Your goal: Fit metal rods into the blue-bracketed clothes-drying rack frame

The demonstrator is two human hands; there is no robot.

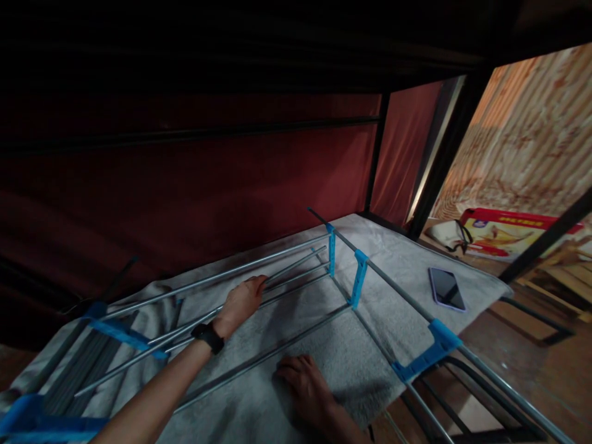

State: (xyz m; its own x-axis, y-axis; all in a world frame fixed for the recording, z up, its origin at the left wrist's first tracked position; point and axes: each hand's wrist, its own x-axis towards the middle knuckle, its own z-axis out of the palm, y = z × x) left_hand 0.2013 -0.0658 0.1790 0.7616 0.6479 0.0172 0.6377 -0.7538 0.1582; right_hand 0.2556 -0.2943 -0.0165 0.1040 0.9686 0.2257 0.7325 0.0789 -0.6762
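Left hand (pixel 241 303) is closed up around a thin metal rod (pixel 296 264), thumb side toward the far end. Right hand (pixel 303 382) is nearer the body, fingers bent but loosely apart, resting on the pale blanket (pixel 391 237); it's pretty dim down there.

The rod sits in the left fist, long axis slanting: one end pokes out past the fingers, away and to the right, the rest runs back to the left past the wrist.

A frame tube (pixel 259 362) crosses between the two hands, and another (pixel 208 280) runs just beyond the left one. Blue connectors (pixel 359 280) stand right of the left hand, with a phone (pixel 447 288) farther right. Gray tubes (pixel 83 364) lie left of it.
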